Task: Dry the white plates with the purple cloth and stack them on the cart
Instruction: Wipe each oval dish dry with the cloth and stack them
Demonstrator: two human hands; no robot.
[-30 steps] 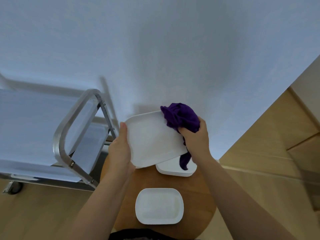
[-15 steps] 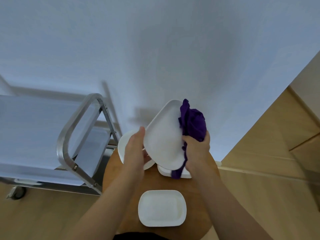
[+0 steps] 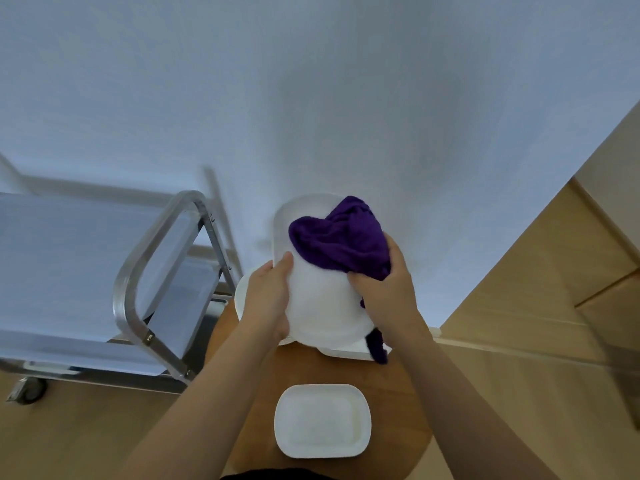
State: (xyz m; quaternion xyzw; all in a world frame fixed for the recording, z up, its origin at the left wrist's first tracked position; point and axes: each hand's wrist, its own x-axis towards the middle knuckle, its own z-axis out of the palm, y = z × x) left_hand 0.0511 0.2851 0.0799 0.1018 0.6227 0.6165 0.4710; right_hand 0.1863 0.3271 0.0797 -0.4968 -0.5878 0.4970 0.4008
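The cart [image 3: 145, 271], a metal-framed trolley with pale shelves, stands at the left, and no plate shows on the parts of its shelves in view, so by this evidence the stacking has not begun and the job looks to be early. The plate in hand [image 3: 318, 306] is raised over the far side of the table, its face turned toward the camera. The left hand [image 3: 268, 299] grips its left edge, thumb over the rim and fingers out of sight behind. The right hand [image 3: 384, 289] is closed on the purple cloth [image 3: 343, 237], bunched and pressed against the plate's upper right, with a tail hanging below the wrist. Three more white plates wait on the round wooden table [image 3: 311, 368]: a near plate [image 3: 322, 420] lying flat, a far plate [image 3: 349, 351] mostly hidden under the lifted one, and a round plate [image 3: 240, 299] peeking out behind the left hand. A plain pale wall fills the background; the floor is light wood, and wooden panelling rises at the right.
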